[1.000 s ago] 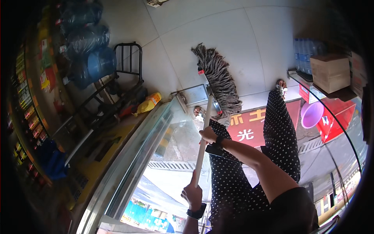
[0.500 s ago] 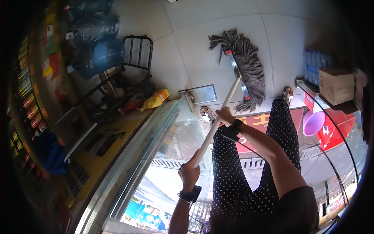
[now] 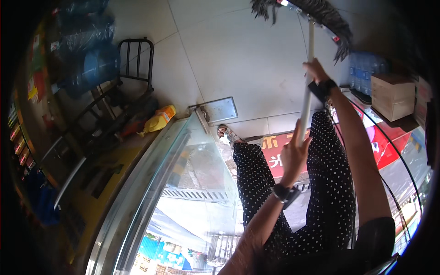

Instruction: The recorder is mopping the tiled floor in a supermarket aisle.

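Across the floor [image 3: 238, 59], toward its right edge, the mop head [image 3: 327, 13] has been pushed farther out (fresh floor is presumably being wiped); the handle [image 3: 307, 103] is held by the right hand [image 3: 316, 71] and, lower, the left hand [image 3: 295, 158].

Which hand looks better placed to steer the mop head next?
Probably the right hand: it grips the mop handle closer to the mop head. The left hand grips farther back, so it seems less handy for steering.
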### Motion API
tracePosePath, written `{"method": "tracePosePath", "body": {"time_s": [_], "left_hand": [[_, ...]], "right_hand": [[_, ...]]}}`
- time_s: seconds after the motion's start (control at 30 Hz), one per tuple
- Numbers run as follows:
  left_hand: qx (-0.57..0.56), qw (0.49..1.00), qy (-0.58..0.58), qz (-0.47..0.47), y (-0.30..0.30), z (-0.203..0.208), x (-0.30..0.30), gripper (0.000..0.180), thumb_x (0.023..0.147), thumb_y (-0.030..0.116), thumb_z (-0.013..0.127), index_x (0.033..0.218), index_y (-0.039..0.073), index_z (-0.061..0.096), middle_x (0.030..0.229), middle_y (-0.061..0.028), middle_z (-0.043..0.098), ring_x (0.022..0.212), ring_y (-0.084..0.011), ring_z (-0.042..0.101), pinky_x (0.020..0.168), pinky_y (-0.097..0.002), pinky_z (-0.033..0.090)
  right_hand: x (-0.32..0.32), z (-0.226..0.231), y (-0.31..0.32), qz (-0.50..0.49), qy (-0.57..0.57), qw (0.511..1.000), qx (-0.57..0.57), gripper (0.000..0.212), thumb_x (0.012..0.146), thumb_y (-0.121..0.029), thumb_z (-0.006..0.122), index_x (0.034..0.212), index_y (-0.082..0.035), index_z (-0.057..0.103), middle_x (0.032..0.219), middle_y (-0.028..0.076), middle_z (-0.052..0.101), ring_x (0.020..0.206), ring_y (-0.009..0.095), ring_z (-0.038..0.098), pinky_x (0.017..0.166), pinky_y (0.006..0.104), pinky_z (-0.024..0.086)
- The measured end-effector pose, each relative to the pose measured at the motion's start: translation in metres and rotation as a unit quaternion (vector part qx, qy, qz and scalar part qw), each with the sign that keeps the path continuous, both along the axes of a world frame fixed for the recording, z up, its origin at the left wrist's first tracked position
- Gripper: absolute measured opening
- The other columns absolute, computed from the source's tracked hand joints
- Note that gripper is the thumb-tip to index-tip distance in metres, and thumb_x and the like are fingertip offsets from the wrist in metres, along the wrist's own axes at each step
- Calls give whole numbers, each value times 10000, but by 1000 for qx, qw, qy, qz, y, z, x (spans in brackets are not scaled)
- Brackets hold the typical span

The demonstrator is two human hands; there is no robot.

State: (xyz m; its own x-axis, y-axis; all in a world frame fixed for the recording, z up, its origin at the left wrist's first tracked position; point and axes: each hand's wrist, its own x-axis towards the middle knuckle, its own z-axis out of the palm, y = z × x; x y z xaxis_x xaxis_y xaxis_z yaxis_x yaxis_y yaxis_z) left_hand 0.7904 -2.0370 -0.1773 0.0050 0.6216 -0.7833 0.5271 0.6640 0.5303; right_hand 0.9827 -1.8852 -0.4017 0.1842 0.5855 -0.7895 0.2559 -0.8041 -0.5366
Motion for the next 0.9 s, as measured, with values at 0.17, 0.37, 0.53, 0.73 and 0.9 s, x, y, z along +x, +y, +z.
{"method": "tracePosePath", "body": {"time_s": [0.17, 0.37, 0.53, 0.73, 0.9], "left_hand": [[-36, 999, 1, 27, -16, -3, -32, 550, 805, 283, 577, 1293, 176, 347, 622, -93, 597, 529, -199, 600, 469, -320, 472], [13, 990, 90, 108, -89, 45, -117, 532, 768, 170, 607, 1259, 123, 409, 922, -135, 627, 670, -141, 615, 565, -261, 480], [-126, 956, 87, 251, -158, 87, -151, 600, 706, 128, 654, 1256, 107, 415, 848, -99, 630, 671, -89, 549, 582, -243, 458], [-235, 903, 77, 352, -210, 123, -165, 723, 583, 33, 669, 1257, 80, 411, 927, -97, 625, 767, -113, 559, 676, -229, 460], [-230, 876, 18, 424, -189, 162, -205, 690, 578, -50, 564, 1246, 26, 411, 892, -73, 609, 667, -77, 526, 542, -197, 437]], "right_hand": [[-45, 0, -19, 52, 24, 997, 44, 365, 695, -194, 570, 923, 29, 393, 788, 162, 462, 618, 227, 569, 367, 346, 436], [-204, 46, -80, 164, 19, 982, -89, 640, 740, -192, 504, 1047, 206, 108, 671, 261, 526, 582, 364, 586, 448, 411, 498], [-282, 67, -156, 239, 58, 964, -105, 626, 708, -117, 507, 1070, 191, 100, 732, 331, 527, 677, 421, 580, 589, 441, 492], [-330, 101, -219, 321, 26, 936, -140, 433, 730, -140, 509, 997, 94, 261, 797, 304, 559, 703, 410, 588, 633, 453, 477], [-346, 116, -254, 223, 96, 960, -141, 740, 680, -95, 519, 1153, 187, 26, 812, 358, 521, 709, 424, 571, 637, 425, 478]]}}
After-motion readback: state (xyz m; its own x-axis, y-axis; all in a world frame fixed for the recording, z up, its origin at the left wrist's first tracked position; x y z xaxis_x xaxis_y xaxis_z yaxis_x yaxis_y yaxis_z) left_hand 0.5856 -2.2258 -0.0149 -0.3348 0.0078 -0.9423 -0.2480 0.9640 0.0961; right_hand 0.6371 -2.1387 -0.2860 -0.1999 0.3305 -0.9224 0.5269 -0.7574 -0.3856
